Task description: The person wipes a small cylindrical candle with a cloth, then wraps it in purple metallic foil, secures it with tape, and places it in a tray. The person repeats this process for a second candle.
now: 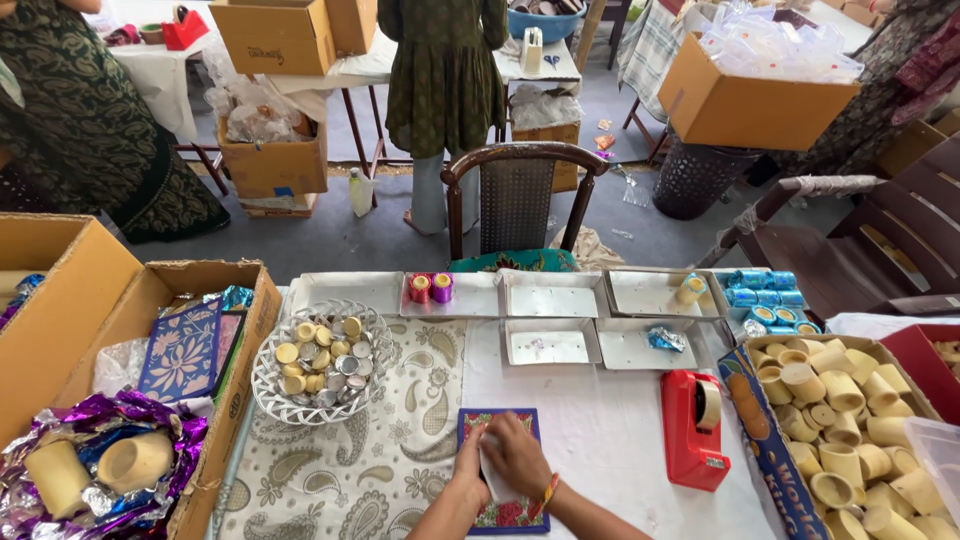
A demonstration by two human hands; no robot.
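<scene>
Soft, even daylight all around me; shadows stay faint. The white tablecloth (600, 420) looks bright, foil glints, the edges bend outward, and far corners go slightly soft.

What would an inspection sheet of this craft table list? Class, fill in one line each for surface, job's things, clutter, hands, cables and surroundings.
Surface: table under a white cloth, with a paisley cloth on its left part.
Job's things: small white piece held over a blue floral card.
Clutter: wire basket of small round cups, red tape dispenser, steel trays, box of cream cups, cardboard boxes at left.
Hands: left hand and right hand close together on the white piece.
Cables: nothing seen.
Surroundings: wooden chair, people standing at other tables, scraps on the floor.
</scene>
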